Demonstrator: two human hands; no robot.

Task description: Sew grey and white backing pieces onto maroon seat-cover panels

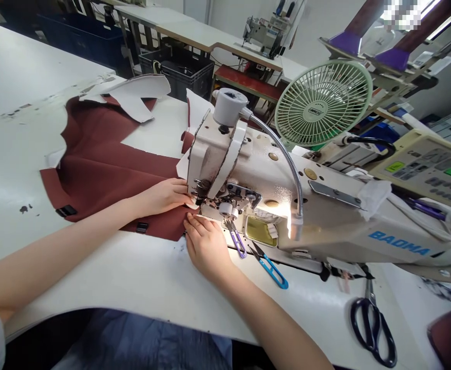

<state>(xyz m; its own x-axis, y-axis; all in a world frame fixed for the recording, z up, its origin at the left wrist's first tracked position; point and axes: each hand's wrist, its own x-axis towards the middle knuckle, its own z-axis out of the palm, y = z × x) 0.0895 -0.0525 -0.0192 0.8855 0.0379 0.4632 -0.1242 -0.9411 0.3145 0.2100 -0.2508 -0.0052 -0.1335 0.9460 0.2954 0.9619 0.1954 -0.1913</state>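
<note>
A maroon fabric piece [110, 169] with a white underside lies across the table, its near right corner under the head of the sewing machine [244, 180]. Beside the needle area my left hand [158, 199] has its fingers closed on the fabric's edge, where a bit of white shows. My right hand [207, 245] rests palm down just in front of the presser foot area, fingers laid flat against the fabric's right edge. Its thumb is hidden. The needle itself cannot be made out. Two black clips, a left clip [66, 210] and a nearer clip [142, 227], sit along the fabric's near edge.
Purple thread snips [236, 239] and blue thread snips [270, 267] lie right of my right hand. Dark-handled scissors [372, 324] are at the lower right. A green fan [323, 105] and a control panel [433, 159] stand behind the machine. Bins [179, 72] sit beyond the table.
</note>
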